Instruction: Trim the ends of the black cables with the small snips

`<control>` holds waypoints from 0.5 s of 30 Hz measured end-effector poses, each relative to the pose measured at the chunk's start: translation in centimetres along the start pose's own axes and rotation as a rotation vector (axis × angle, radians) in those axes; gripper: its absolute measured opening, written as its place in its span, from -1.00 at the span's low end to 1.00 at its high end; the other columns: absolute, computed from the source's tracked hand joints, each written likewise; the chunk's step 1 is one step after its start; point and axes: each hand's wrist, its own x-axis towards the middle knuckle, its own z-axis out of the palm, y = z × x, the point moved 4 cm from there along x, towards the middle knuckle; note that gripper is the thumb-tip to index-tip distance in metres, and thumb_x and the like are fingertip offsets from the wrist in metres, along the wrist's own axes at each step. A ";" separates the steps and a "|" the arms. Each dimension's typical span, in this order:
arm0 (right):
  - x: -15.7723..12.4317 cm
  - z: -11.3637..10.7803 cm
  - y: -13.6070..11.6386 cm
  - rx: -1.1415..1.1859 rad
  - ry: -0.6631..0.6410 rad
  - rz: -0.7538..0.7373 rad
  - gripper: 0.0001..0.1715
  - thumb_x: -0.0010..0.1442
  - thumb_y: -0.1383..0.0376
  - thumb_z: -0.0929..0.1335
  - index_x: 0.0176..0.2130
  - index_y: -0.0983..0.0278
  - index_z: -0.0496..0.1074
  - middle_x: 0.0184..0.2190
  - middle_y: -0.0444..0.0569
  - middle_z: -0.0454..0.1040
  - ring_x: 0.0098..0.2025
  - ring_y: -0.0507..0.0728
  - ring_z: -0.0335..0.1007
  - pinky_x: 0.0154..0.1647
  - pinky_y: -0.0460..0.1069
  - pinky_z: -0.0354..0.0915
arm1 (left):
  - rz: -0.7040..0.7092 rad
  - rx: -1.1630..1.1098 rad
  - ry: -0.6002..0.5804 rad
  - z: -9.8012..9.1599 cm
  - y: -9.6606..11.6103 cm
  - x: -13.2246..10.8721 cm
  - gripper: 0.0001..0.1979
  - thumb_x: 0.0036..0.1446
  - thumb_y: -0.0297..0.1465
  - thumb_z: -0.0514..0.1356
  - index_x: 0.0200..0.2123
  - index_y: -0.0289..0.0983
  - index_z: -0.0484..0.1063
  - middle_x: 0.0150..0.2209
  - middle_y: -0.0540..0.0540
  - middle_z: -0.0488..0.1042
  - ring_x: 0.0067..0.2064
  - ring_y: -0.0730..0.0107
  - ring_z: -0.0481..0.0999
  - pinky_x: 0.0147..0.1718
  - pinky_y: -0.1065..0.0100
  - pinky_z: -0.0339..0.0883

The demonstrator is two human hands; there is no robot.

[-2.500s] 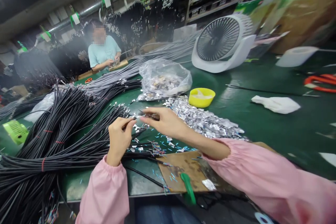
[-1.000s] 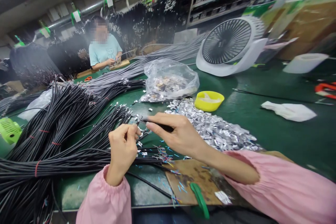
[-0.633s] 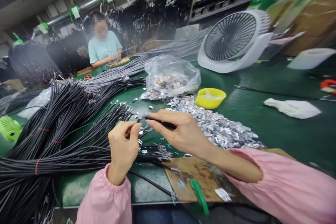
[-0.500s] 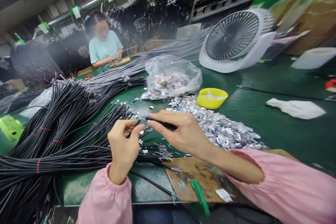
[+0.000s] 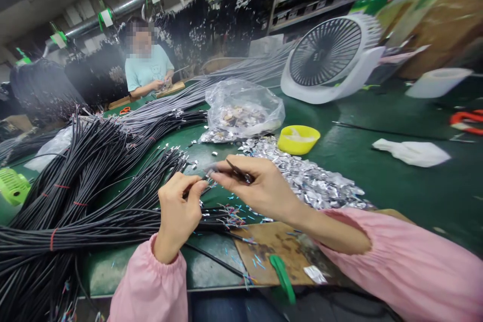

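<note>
My left hand [image 5: 177, 211] is closed in a pinch on the end of a thin black cable [image 5: 196, 183] lifted from the big bundle of black cables [image 5: 86, 186] on the green table [image 5: 377, 181]. My right hand [image 5: 256, 186] is closed too, its fingertips meeting the left hand's at the cable tip, with a thin dark tool-like piece [image 5: 237, 172] lying across its fingers. Whether it also pinches a small silver piece I cannot make out. A heap of small silver metal pieces [image 5: 313, 181] lies just behind my right hand.
A clear plastic bag of parts [image 5: 241, 113], a yellow bowl [image 5: 299, 139] and a white desk fan [image 5: 324, 58] stand behind. A brown board [image 5: 271, 251] with a green-handled tool [image 5: 281, 271] lies at the near edge. A person in a light shirt [image 5: 147, 70] works at the far end.
Both hands have stayed together at the cable tip with small finger shifts. The view has swung slightly; nothing has been picked up or put down.
</note>
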 end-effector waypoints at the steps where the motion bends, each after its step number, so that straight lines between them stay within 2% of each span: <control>1: 0.0 0.0 0.0 0.001 -0.002 -0.002 -0.70 0.12 0.26 0.28 -0.57 0.32 0.40 -0.68 -0.18 0.19 -0.62 -0.05 0.07 -0.64 -0.12 0.05 | 0.006 0.000 -0.009 0.0 0.0 0.0 -0.85 0.12 -0.43 0.14 -0.47 -0.25 0.47 -0.56 0.02 0.37 -0.52 0.50 0.31 -0.53 0.45 0.18; 5: -0.1 0.1 0.2 0.006 -0.060 0.006 -0.77 0.06 0.36 0.25 -0.58 0.32 0.36 -0.67 -0.18 0.18 -0.60 -0.05 0.07 -0.63 -0.13 0.03 | 0.067 -0.022 -0.113 0.0 0.3 0.2 -0.77 0.18 -0.41 0.07 -0.49 -0.26 0.44 -0.55 0.01 0.34 -0.52 0.51 0.29 -0.52 0.45 0.16; 9: 0.1 0.2 0.3 0.024 -0.115 -0.050 -0.77 0.05 0.40 0.23 -0.57 0.31 0.38 -0.66 -0.17 0.21 -0.60 -0.05 0.08 -0.61 -0.13 0.04 | 0.126 -0.004 -0.242 0.1 0.5 0.3 -0.69 0.20 -0.40 0.04 -0.56 -0.27 0.40 -0.58 0.01 0.29 -0.52 0.50 0.28 -0.51 0.45 0.15; 13: 0.2 -0.5 0.6 -0.026 -0.033 -0.034 -0.77 0.13 0.29 0.27 -0.49 0.32 0.41 -0.59 -0.13 0.26 -0.56 -0.03 0.14 -0.58 -0.11 0.09 | 0.107 0.051 -0.176 0.2 0.5 0.2 -0.80 0.16 -0.42 0.11 -0.49 -0.26 0.45 -0.56 0.02 0.32 -0.53 0.52 0.28 -0.53 0.46 0.13; 15: -0.2 -0.5 0.3 -0.098 -0.028 -0.102 -0.84 0.11 0.32 0.29 -0.46 0.32 0.41 -0.54 -0.09 0.29 -0.53 -0.02 0.17 -0.56 -0.11 0.13 | 0.099 0.072 -0.155 0.4 0.4 0.2 -0.83 0.15 -0.43 0.11 -0.44 -0.26 0.46 -0.53 0.01 0.34 -0.51 0.51 0.30 -0.52 0.46 0.14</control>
